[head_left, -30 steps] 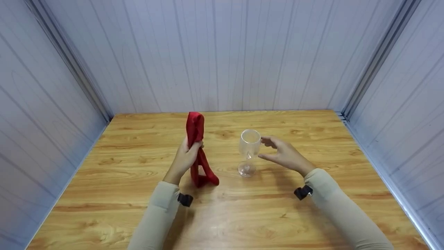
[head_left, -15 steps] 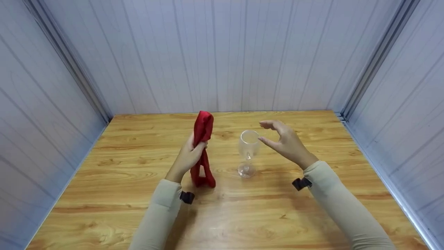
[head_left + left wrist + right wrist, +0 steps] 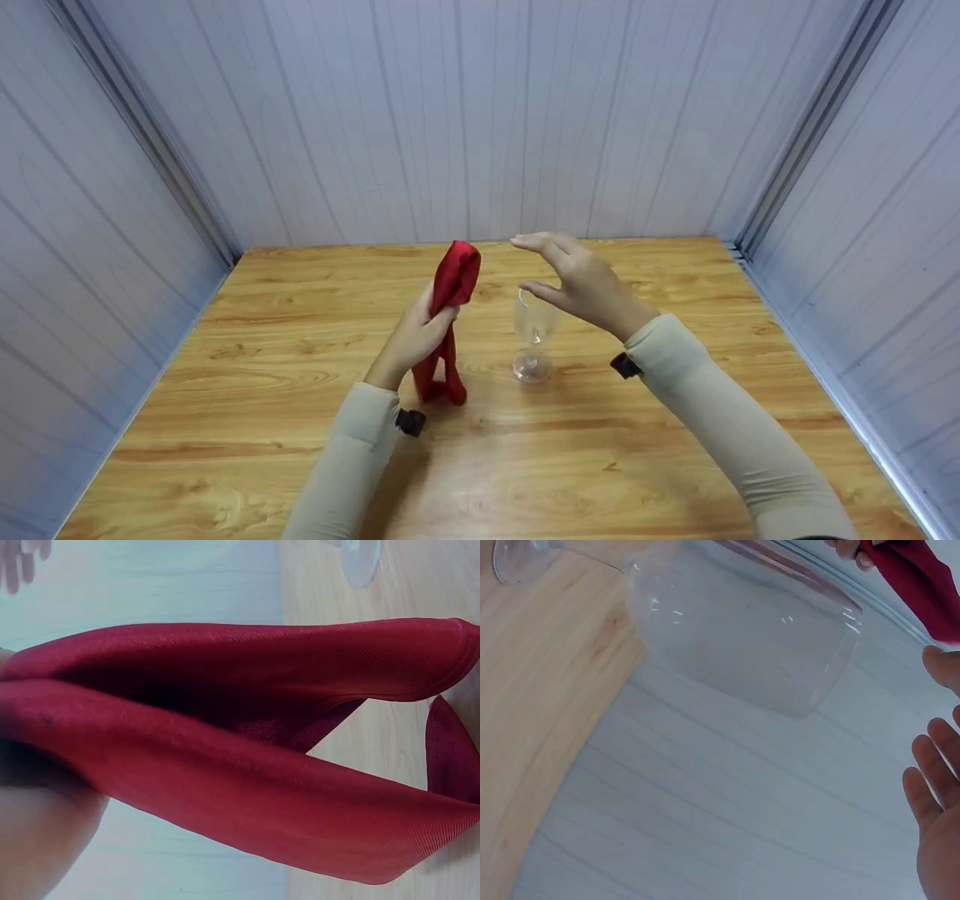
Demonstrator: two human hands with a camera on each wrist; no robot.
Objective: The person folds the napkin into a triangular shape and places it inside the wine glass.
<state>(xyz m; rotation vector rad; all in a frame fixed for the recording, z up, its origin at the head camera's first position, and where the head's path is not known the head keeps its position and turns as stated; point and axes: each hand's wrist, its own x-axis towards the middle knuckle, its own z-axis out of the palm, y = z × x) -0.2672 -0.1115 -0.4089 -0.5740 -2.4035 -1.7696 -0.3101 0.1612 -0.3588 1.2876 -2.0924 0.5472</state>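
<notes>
Two things only from the head view: one red napkin (image 3: 448, 315), rolled and held upright in the left hand's (image 3: 417, 339) curled fingers with its loose ends touching the wooden table (image 3: 225, 390), and one clear wine glass (image 3: 534, 337) standing just right of that grip. The right hand (image 3: 581, 283) hovers above the glass rim, fingers spread, holding nothing. One fold of red cloth fills the left wrist view, seemingly kept doubled for the bowl; the right wrist view shows that bowl beneath the spread fingers.

No text, label, brand, number or sign can be read anywhere in these views, on any thing or surface shown.
</notes>
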